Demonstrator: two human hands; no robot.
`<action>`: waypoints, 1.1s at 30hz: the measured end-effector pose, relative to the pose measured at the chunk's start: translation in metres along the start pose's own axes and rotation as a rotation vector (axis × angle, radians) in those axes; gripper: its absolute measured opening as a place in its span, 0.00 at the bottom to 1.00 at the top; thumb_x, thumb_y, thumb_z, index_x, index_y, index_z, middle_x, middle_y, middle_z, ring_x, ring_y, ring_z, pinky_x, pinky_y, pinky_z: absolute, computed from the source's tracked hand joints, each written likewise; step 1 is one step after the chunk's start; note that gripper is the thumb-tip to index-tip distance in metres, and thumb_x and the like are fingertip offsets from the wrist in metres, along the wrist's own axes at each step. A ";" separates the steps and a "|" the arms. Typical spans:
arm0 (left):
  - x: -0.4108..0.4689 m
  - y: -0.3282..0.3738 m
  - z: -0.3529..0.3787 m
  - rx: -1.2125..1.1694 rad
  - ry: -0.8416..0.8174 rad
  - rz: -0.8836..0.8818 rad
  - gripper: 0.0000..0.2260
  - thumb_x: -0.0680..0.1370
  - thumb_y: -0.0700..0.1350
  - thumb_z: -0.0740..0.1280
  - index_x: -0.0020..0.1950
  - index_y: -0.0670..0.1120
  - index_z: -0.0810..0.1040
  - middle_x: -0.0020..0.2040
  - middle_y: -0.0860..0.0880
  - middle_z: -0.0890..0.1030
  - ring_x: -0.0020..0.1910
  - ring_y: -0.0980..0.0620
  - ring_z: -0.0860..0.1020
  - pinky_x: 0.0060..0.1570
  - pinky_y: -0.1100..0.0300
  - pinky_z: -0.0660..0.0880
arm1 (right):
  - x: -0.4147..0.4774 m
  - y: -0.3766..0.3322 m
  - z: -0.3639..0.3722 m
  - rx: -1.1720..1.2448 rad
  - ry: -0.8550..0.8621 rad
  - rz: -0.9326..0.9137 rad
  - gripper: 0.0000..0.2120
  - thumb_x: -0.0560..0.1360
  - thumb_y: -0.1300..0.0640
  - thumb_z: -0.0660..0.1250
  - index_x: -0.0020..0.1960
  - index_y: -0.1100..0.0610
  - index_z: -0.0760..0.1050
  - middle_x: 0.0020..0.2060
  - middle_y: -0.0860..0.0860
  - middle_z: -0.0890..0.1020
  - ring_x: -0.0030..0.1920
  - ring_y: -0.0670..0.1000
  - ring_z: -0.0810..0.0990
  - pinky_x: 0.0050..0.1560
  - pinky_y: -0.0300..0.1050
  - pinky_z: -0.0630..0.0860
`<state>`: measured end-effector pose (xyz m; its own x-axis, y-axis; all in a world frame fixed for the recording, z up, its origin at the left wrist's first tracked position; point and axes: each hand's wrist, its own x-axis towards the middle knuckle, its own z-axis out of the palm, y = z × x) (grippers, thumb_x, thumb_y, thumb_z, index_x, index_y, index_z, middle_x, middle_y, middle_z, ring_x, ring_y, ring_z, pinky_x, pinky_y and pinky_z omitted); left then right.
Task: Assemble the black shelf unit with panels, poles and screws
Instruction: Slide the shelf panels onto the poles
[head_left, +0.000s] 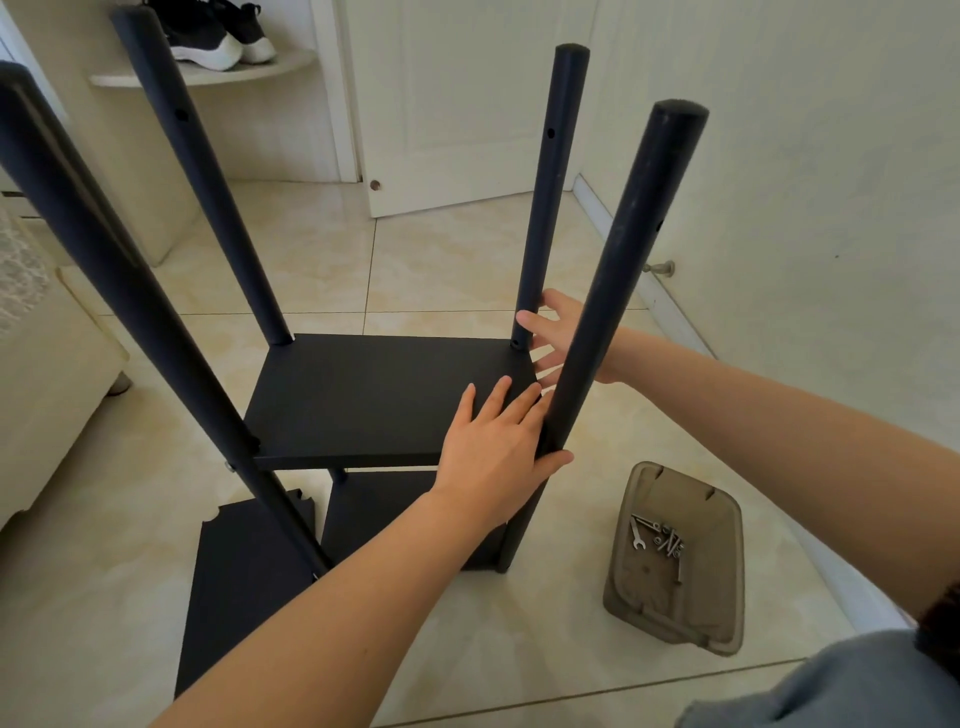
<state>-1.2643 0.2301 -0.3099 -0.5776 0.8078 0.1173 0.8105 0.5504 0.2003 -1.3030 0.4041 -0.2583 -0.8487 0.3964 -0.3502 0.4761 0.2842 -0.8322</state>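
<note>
A home: glossy beige floor tiles (426, 260), a white panelled door (457, 104) top centre, sneakers (218, 36) (black, white-soled) shelved upper left.

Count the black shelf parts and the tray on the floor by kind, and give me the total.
Black poles: 4
Black panels: 3
Grey tray: 1
Total: 8

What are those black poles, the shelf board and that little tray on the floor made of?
Poles: matte black, drilled holes, flat-capped ends; likely painted metal tube, though unsure. Shelf board: flat, matte, fine-textured black; probably laminated wood board. Tray: translucent grey-brown, moulded ribs; plastic, holding shiny metal hardware.
</note>
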 end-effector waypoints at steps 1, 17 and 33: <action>0.000 0.000 0.000 0.003 -0.003 0.003 0.32 0.80 0.68 0.50 0.81 0.55 0.55 0.81 0.54 0.57 0.81 0.47 0.49 0.76 0.44 0.40 | -0.001 0.001 0.001 0.000 0.004 -0.010 0.30 0.78 0.45 0.65 0.76 0.50 0.57 0.72 0.56 0.69 0.67 0.64 0.73 0.45 0.49 0.77; -0.013 -0.004 -0.012 0.006 0.007 0.040 0.31 0.81 0.65 0.56 0.80 0.52 0.60 0.81 0.53 0.59 0.81 0.48 0.51 0.77 0.49 0.42 | -0.017 0.005 -0.002 0.233 -0.140 0.207 0.20 0.78 0.62 0.68 0.67 0.61 0.69 0.66 0.61 0.74 0.61 0.60 0.77 0.42 0.46 0.81; -0.078 0.023 -0.014 -1.303 -0.026 -0.771 0.09 0.81 0.51 0.68 0.51 0.46 0.82 0.42 0.52 0.87 0.43 0.56 0.85 0.52 0.56 0.82 | -0.067 -0.010 -0.011 0.490 -0.183 0.239 0.13 0.85 0.59 0.53 0.64 0.61 0.73 0.60 0.58 0.78 0.53 0.59 0.79 0.39 0.53 0.79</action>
<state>-1.2022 0.1771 -0.3009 -0.7947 0.4290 -0.4296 -0.3388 0.2738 0.9002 -1.2480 0.3839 -0.2219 -0.7775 0.2304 -0.5852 0.5341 -0.2496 -0.8078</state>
